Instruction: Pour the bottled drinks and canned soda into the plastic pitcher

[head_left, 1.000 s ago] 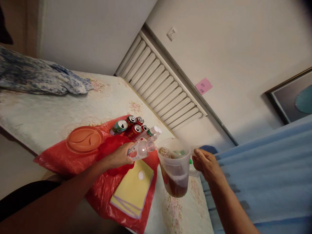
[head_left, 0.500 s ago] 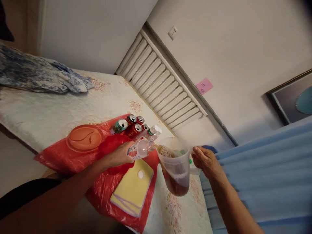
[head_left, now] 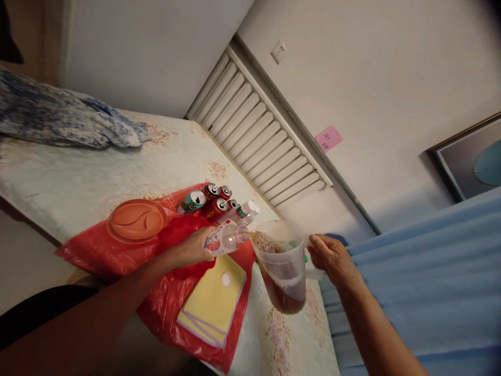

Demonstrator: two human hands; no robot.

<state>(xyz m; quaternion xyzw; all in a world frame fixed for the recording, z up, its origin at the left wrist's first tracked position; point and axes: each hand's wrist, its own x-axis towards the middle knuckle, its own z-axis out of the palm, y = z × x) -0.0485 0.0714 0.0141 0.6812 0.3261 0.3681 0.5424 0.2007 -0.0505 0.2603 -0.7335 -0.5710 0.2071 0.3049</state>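
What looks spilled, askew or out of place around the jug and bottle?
Nothing looks spilled or damaged. The jug is tilted, but its lip meets the bottle's mouth, which suits pouring. Mildly odd: a loose white disc, perhaps a cap, lies on the folded yellow cloth.

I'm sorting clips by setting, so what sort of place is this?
Probably a room in a home, though only part shows: a flower-patterned cover over the work surface, a white radiator along the wall and a framed picture.
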